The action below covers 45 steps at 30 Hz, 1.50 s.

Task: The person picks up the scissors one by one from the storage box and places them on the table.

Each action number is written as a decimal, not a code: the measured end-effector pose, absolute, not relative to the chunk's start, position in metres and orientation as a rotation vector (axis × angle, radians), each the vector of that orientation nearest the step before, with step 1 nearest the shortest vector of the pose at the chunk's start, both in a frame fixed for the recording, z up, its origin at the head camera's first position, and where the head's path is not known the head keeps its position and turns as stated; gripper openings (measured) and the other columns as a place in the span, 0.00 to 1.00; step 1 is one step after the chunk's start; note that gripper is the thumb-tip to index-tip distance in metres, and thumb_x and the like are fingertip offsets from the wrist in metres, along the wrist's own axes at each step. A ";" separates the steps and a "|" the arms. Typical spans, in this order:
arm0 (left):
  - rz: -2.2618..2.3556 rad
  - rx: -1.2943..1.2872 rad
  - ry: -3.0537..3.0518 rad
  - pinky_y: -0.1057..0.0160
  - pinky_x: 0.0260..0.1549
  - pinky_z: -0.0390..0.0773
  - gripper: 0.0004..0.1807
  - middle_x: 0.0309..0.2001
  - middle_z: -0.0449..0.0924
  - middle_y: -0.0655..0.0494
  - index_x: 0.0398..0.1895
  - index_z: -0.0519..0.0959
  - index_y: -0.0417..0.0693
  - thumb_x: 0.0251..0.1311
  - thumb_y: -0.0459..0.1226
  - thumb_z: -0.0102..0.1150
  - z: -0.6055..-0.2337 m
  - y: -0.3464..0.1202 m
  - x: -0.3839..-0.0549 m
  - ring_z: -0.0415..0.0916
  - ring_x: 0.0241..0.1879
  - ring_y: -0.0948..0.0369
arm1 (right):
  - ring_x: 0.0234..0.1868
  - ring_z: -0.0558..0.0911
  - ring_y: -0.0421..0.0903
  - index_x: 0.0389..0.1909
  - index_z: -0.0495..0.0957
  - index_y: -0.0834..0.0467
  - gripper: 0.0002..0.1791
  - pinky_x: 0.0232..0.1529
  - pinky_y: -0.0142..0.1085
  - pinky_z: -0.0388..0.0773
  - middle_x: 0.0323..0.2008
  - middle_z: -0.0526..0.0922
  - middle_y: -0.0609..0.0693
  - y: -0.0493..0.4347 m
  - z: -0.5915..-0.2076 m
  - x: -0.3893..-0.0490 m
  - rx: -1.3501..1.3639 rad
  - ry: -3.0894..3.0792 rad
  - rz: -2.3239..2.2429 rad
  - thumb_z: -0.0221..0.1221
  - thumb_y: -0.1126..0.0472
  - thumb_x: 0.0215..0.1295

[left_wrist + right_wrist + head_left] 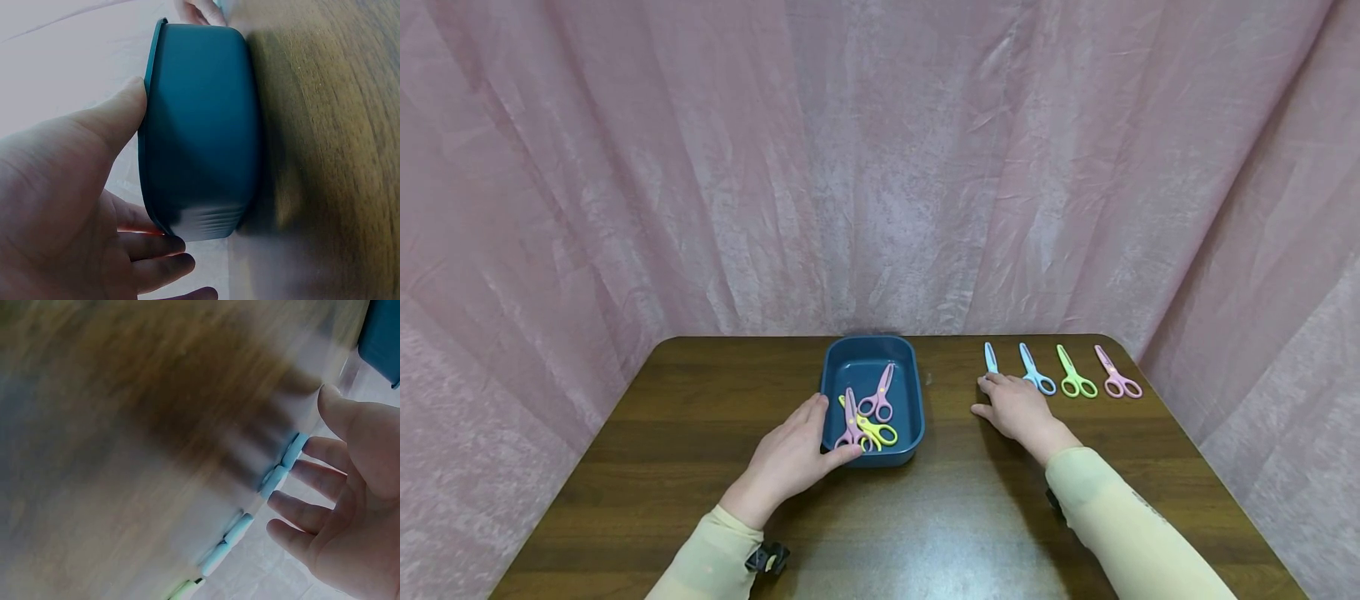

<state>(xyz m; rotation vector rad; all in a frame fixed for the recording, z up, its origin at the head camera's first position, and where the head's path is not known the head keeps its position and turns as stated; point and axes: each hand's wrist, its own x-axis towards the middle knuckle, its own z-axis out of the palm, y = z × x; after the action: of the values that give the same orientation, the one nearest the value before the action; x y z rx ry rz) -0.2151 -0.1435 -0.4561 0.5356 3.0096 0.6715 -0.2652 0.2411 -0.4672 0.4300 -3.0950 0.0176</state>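
A dark blue tray (919, 408) stands on the table, with two purple scissors (851, 412) and one yellow pair (871, 427) lying inside. My left hand (790, 462) rests against its near left corner, thumb on the near rim and fingers along the left side. My right hand (1017, 407) reaches over the handles of the leftmost blue scissors (991, 358), hiding most of them. In the right wrist view its fingertips are right at the blue handles (294, 452), fingers extended and spread. Beside it lie a second blue pair (1028, 360), then green scissors (1066, 362).
Pink scissors (1105, 361) end the row at the right of the wooden table (685, 417). A pink curtain (880, 167) hangs directly behind the table's far edge and along the sides. The tray stands left of the row.
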 end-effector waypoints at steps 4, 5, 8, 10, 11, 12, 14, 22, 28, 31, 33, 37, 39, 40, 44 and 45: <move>0.668 0.535 3.009 0.37 0.72 0.73 0.61 0.82 0.65 0.34 0.84 0.63 0.33 0.66 0.70 0.69 -0.456 -0.144 -0.216 0.65 0.80 0.41 | 0.71 0.79 0.66 0.71 0.80 0.67 0.32 0.69 0.61 0.76 0.71 0.80 0.66 0.242 -0.467 -0.267 0.440 -3.081 0.021 0.66 0.47 0.80; 0.667 0.535 3.009 0.37 0.72 0.73 0.61 0.82 0.65 0.34 0.84 0.63 0.33 0.66 0.70 0.68 -0.456 -0.144 -0.216 0.65 0.80 0.41 | 0.71 0.79 0.66 0.71 0.80 0.67 0.32 0.69 0.61 0.76 0.71 0.80 0.66 0.243 -0.467 -0.267 0.444 -3.077 0.021 0.66 0.47 0.80; 0.662 0.533 3.008 0.37 0.72 0.73 0.61 0.82 0.65 0.35 0.84 0.63 0.33 0.65 0.71 0.68 -0.456 -0.144 -0.216 0.65 0.81 0.41 | 0.71 0.79 0.66 0.70 0.80 0.67 0.31 0.69 0.60 0.77 0.70 0.80 0.66 0.244 -0.467 -0.268 0.459 -3.069 0.022 0.66 0.47 0.80; 0.665 0.531 3.006 0.37 0.72 0.73 0.61 0.82 0.64 0.34 0.84 0.63 0.33 0.66 0.70 0.68 -0.456 -0.144 -0.215 0.65 0.81 0.41 | 0.71 0.80 0.65 0.70 0.81 0.67 0.31 0.69 0.59 0.77 0.70 0.81 0.66 0.244 -0.467 -0.268 0.468 -3.067 0.023 0.66 0.47 0.80; 0.666 0.530 3.005 0.37 0.72 0.72 0.61 0.82 0.64 0.34 0.84 0.63 0.33 0.66 0.70 0.69 -0.456 -0.144 -0.215 0.65 0.81 0.41 | 0.71 0.80 0.65 0.70 0.81 0.67 0.31 0.69 0.59 0.77 0.70 0.81 0.66 0.244 -0.467 -0.268 0.471 -3.066 0.021 0.66 0.47 0.80; 0.666 0.529 3.005 0.37 0.72 0.72 0.61 0.82 0.64 0.35 0.84 0.63 0.33 0.66 0.70 0.69 -0.456 -0.144 -0.215 0.65 0.81 0.41 | 0.71 0.80 0.65 0.70 0.81 0.67 0.31 0.69 0.59 0.77 0.70 0.81 0.66 0.244 -0.467 -0.268 0.474 -3.066 0.021 0.66 0.47 0.80; 0.670 0.527 3.004 0.37 0.73 0.72 0.61 0.82 0.64 0.34 0.84 0.63 0.33 0.66 0.70 0.69 -0.456 -0.144 -0.215 0.65 0.81 0.41 | 0.71 0.80 0.65 0.70 0.81 0.67 0.31 0.69 0.58 0.77 0.70 0.81 0.66 0.244 -0.467 -0.268 0.476 -3.065 0.023 0.66 0.47 0.80; 0.672 0.527 3.002 0.37 0.73 0.71 0.61 0.82 0.64 0.35 0.84 0.64 0.33 0.66 0.70 0.68 -0.456 -0.143 -0.215 0.65 0.81 0.41 | 0.71 0.80 0.66 0.70 0.80 0.67 0.32 0.70 0.59 0.76 0.70 0.81 0.66 0.244 -0.467 -0.267 0.468 -3.070 0.029 0.66 0.47 0.80; 0.670 0.527 3.005 0.37 0.73 0.72 0.61 0.82 0.65 0.35 0.84 0.64 0.33 0.65 0.71 0.68 -0.457 -0.143 -0.215 0.65 0.81 0.41 | 0.71 0.79 0.66 0.70 0.80 0.67 0.32 0.69 0.61 0.76 0.71 0.80 0.67 0.244 -0.468 -0.267 0.461 -3.073 0.031 0.66 0.46 0.80; 0.668 0.529 3.006 0.37 0.72 0.72 0.61 0.82 0.65 0.35 0.84 0.64 0.33 0.65 0.71 0.68 -0.457 -0.143 -0.215 0.65 0.80 0.41 | 0.71 0.79 0.66 0.70 0.80 0.67 0.32 0.69 0.61 0.76 0.71 0.80 0.67 0.245 -0.469 -0.267 0.462 -3.068 0.028 0.66 0.46 0.80; 0.668 0.531 3.006 0.37 0.73 0.72 0.62 0.82 0.65 0.35 0.84 0.64 0.33 0.65 0.71 0.68 -0.457 -0.143 -0.215 0.65 0.80 0.42 | 0.71 0.79 0.66 0.70 0.80 0.67 0.32 0.68 0.61 0.76 0.71 0.80 0.67 0.245 -0.470 -0.267 0.466 -3.066 0.026 0.66 0.46 0.80; 0.670 0.531 3.004 0.38 0.72 0.73 0.61 0.82 0.65 0.35 0.84 0.63 0.33 0.65 0.71 0.68 -0.457 -0.143 -0.215 0.66 0.80 0.42 | 0.69 0.81 0.66 0.69 0.81 0.67 0.32 0.67 0.61 0.77 0.69 0.81 0.66 0.245 -0.468 -0.267 0.480 -3.052 0.017 0.66 0.45 0.80; 0.668 0.532 3.005 0.38 0.72 0.73 0.61 0.82 0.65 0.35 0.84 0.63 0.33 0.65 0.71 0.68 -0.456 -0.143 -0.214 0.66 0.80 0.42 | 0.69 0.81 0.66 0.69 0.81 0.67 0.32 0.67 0.61 0.77 0.68 0.82 0.66 0.246 -0.468 -0.266 0.481 -3.043 0.022 0.66 0.45 0.80; 0.667 0.531 3.004 0.38 0.72 0.73 0.61 0.82 0.65 0.35 0.84 0.63 0.33 0.65 0.71 0.68 -0.456 -0.143 -0.214 0.66 0.80 0.42 | 0.69 0.81 0.66 0.69 0.81 0.67 0.32 0.67 0.61 0.77 0.68 0.82 0.66 0.246 -0.468 -0.266 0.481 -3.037 0.028 0.66 0.45 0.79; 0.661 0.533 3.005 0.38 0.72 0.73 0.62 0.82 0.65 0.35 0.84 0.63 0.33 0.65 0.71 0.68 -0.456 -0.143 -0.215 0.66 0.80 0.42 | 0.70 0.79 0.69 0.70 0.80 0.67 0.33 0.68 0.64 0.76 0.70 0.81 0.67 0.249 -0.469 -0.263 0.468 -3.001 0.067 0.67 0.45 0.79; 0.661 0.532 3.005 0.38 0.72 0.73 0.62 0.82 0.65 0.35 0.84 0.63 0.33 0.65 0.71 0.68 -0.456 -0.143 -0.215 0.66 0.80 0.42 | 0.70 0.79 0.69 0.70 0.80 0.67 0.33 0.68 0.65 0.75 0.70 0.80 0.67 0.249 -0.469 -0.261 0.463 -2.983 0.081 0.68 0.46 0.78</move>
<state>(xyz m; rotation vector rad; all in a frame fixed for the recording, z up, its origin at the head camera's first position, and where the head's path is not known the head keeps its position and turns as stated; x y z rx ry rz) -0.2146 -0.1435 -0.4560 0.5320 3.0050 0.6614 -0.2614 0.2493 -0.4691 0.4625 -2.9831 0.0810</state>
